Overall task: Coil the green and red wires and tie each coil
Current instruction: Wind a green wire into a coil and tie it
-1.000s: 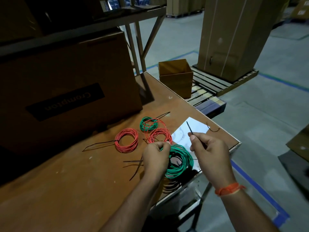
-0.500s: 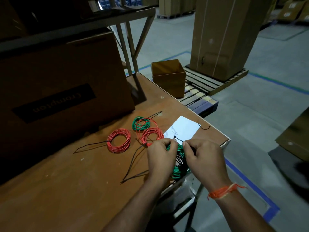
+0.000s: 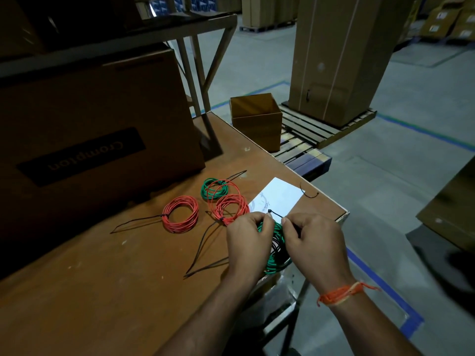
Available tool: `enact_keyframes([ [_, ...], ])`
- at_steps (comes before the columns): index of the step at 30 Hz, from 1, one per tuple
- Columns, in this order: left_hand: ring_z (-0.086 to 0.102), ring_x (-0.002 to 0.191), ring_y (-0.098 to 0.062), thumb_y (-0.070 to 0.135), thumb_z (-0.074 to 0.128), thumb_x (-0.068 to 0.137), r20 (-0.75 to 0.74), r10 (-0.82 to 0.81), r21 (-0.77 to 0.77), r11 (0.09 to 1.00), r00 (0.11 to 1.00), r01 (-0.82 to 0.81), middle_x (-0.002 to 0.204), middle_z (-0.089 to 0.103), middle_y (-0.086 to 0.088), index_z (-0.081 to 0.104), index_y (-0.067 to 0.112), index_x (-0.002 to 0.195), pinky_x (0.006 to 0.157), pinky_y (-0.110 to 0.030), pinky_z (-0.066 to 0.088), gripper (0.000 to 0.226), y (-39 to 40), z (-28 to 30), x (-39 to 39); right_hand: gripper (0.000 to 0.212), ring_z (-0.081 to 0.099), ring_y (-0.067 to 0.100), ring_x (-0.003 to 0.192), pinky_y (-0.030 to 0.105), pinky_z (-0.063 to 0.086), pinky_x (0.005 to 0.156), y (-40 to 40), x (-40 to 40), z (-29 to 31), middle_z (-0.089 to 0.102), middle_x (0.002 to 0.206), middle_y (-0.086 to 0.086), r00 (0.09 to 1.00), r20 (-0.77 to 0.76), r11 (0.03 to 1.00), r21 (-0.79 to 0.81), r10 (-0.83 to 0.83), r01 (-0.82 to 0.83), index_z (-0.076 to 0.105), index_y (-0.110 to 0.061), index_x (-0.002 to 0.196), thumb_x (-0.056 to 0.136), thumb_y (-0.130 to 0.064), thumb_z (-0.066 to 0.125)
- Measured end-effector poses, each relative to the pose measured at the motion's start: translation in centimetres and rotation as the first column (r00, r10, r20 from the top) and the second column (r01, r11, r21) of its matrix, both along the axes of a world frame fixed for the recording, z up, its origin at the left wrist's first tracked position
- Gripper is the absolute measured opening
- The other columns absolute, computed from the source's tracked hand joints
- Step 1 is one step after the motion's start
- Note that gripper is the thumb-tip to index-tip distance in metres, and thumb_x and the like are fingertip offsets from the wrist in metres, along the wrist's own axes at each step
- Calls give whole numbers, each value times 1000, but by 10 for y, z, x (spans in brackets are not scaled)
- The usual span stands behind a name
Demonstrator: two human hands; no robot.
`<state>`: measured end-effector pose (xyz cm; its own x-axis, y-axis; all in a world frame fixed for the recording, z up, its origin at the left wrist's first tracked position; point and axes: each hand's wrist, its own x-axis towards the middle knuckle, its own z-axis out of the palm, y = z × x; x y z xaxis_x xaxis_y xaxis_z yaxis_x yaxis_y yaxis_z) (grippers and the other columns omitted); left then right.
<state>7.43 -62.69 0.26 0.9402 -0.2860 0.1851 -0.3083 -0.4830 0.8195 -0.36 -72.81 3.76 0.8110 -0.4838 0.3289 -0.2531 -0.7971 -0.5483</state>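
Green wire coil is sitting at the near right edge of the brown bench, gripped between both hands and partly hidden by them. Behind it, a big cardboard box marked Crompton is standing at the back of the bench. Two red coils are lying tied with black ties, one well to the left and one just beside the left hand, the latter overlapping a smaller green coil farther back. A white sheet is resting near the bench corner. The left hand is curling round the coil, its fingertips pinching a black cable tie near the head. The right hand is curling too, pinching the tie's tail.
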Motion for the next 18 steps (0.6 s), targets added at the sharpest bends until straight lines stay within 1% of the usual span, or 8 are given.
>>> enact_keyframes([
  [3,58,57,-23,37,50,91,19,-1,15,1000,1000,0,60,60,-10,61,9,66,57,-48,45,39,1,1,-1,34,45,5,50,15,21,49,1,0,1,50,56,-7,1000,-13,1000,3,0,0,51,-28,62,95,-24,60],
  [6,41,50,-14,28,55,93,46,10,16,1000,999,-10,55,50,-10,54,9,62,54,-44,38,36,2,4,-2,34,47,7,52,16,23,49,2,0,2,52,57,-6,999,-35,1000,4,4,-4,52,-27,62,95,-25,60],
  [7,41,50,-13,27,55,93,53,12,18,1000,998,-13,55,50,-10,54,9,62,54,-44,37,36,2,5,-1,35,46,7,51,16,23,48,2,0,3,50,55,-7,999,-37,1000,10,2,-2,52,-26,61,95,-25,60],
  [10,57,58,-19,31,53,93,57,4,18,1000,998,-5,60,61,-6,63,10,67,58,-43,44,35,3,3,-1,39,39,3,47,17,21,48,4,0,5,38,48,-10,999,-35,999,33,-8,9,47,-25,57,93,-23,62],
  [11,60,61,-18,32,52,93,54,2,17,1000,999,-3,63,64,-5,65,11,69,60,-43,46,34,3,2,-2,39,39,3,47,17,22,48,3,0,5,38,48,-10,999,-38,999,36,-8,10,46,-25,57,93,-23,62],
  [13,63,63,-16,33,52,93,55,1,20,1000,998,-2,66,67,-4,69,13,72,62,-44,48,34,3,3,-2,38,41,4,48,17,23,48,3,-1,6,41,50,-9,998,-55,999,43,-8,10,48,-25,58,93,-24,62],
  [16,63,64,-16,37,49,92,63,-5,29,1000,998,3,67,68,-3,69,13,73,63,-45,49,37,3,3,-2,38,40,2,49,12,19,49,4,-1,9,38,50,-11,997,-78,999,45,-13,17,47,-25,59,94,-25,61],
  [18,63,63,-16,38,48,92,68,-7,25,1000,998,6,66,67,-4,69,13,72,63,-45,49,38,3,3,-1,38,40,1,49,13,19,48,5,-1,11,38,50,-10,997,-76,999,39,-14,17,46,-26,59,94,-25,62],
])
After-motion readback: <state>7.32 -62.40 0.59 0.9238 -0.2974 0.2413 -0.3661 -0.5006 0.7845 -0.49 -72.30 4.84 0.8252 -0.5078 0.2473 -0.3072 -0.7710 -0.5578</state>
